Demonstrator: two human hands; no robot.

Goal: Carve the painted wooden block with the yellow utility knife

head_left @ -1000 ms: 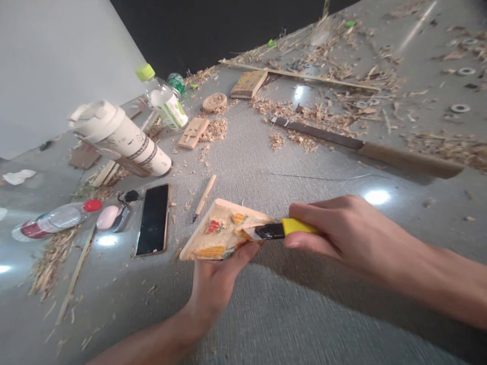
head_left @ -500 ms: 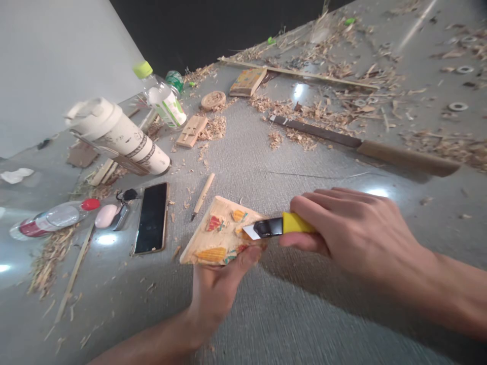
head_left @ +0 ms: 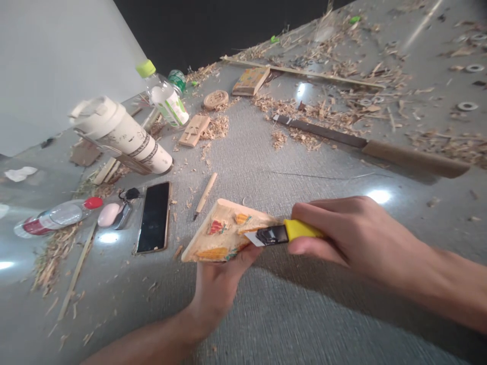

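Observation:
My left hand [head_left: 220, 284] grips a carved wooden block [head_left: 224, 208] from below, its thumb along the near right edge. Raised shapes in red, yellow and teal cover the block's upper face. In my right hand [head_left: 342, 228] is a utility knife [head_left: 304, 230] with a yellow handle, a black front and a pale angled blade. The blade points left and lies over the block's right side, close to my left thumb; whether its edge touches the wood I cannot tell. Just beyond the block lies a slim wooden-handled carving tool [head_left: 206, 195], its dark tip toward me.
Left of the block are a phone [head_left: 154, 218], a tumbler [head_left: 122, 134], a red-capped bottle [head_left: 57, 218] and a green-capped bottle [head_left: 167, 99]. Beyond lie a carved rectangular piece [head_left: 194, 130], a round carved piece [head_left: 215, 100], a painted block [head_left: 251, 81], a long blade with a brown handle [head_left: 414, 157] and wood shavings [head_left: 319, 114].
The knife blade has shifted slightly right and down across the block, nearer my left thumb. The block is tilted a little more. The whole view has shifted slightly.

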